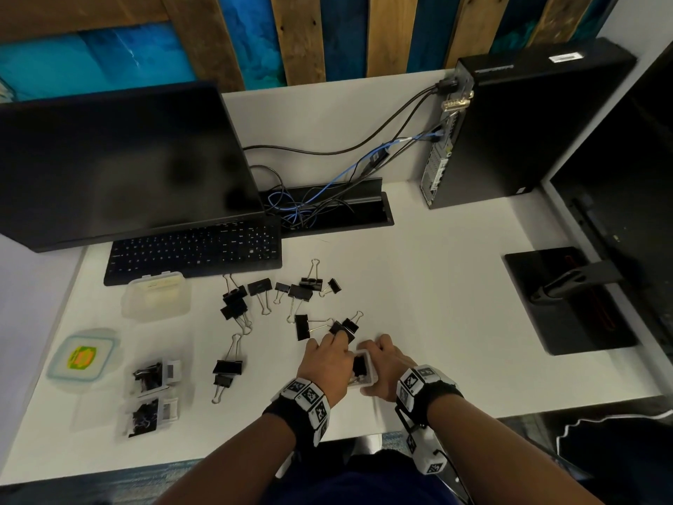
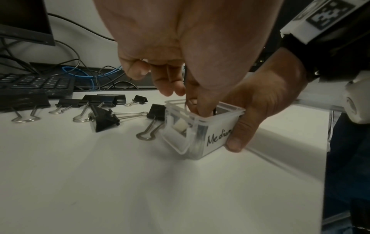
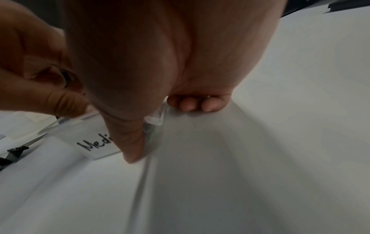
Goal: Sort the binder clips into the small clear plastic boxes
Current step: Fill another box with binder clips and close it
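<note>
The Medium box (image 2: 210, 126) is gripped by the right hand (image 1: 382, 369). The left hand (image 1: 327, 362) thumb is dipped inside; its hold cannot be told. Loose binder clips (image 1: 262, 289) are scattered near the keyboard (image 1: 193, 249).

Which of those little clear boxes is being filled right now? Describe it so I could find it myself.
On the white desk, look near the front edge, right of the scattered binder clips. There the right hand holds a small clear box while the left hand reaches fingers into it. Unlike the two boxes at the far left, its label reads "Medium".
</note>
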